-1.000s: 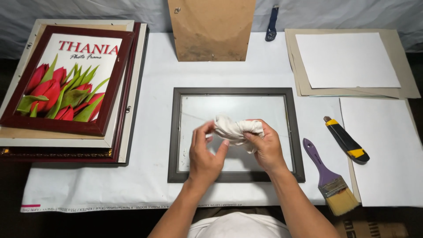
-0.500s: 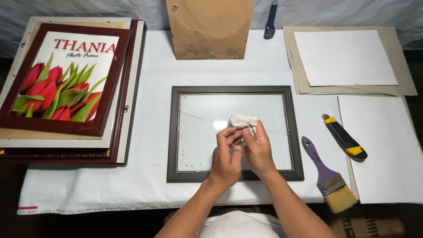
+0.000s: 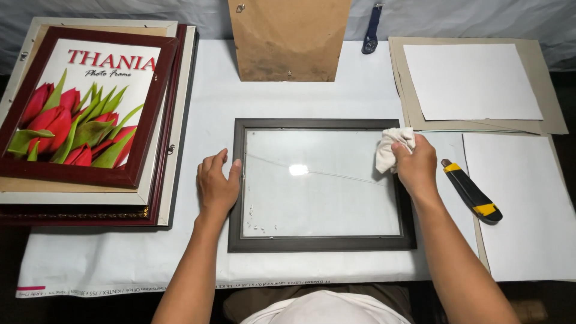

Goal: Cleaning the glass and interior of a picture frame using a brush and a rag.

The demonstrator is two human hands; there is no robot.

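The dark picture frame [image 3: 321,243] lies flat at the middle of the white-covered bench [image 3: 204,108]. The left hand [image 3: 217,187] rests open against its left rail, while the right hand [image 3: 415,165] is clamped on a crumpled white cloth [image 3: 391,147] at the glass's upper right corner, near a yellow-and-black utility knife [image 3: 472,192].

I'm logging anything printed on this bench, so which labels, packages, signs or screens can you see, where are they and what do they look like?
Printed insert sheet in the dark red picture frame: atop the frame stack at far left; white rectangle, red lettering, red tulips with green leaves.
Printed edge strip of the white table covering: along the near edge; small dark lettering, pink mark at left end.
No screens or signs.
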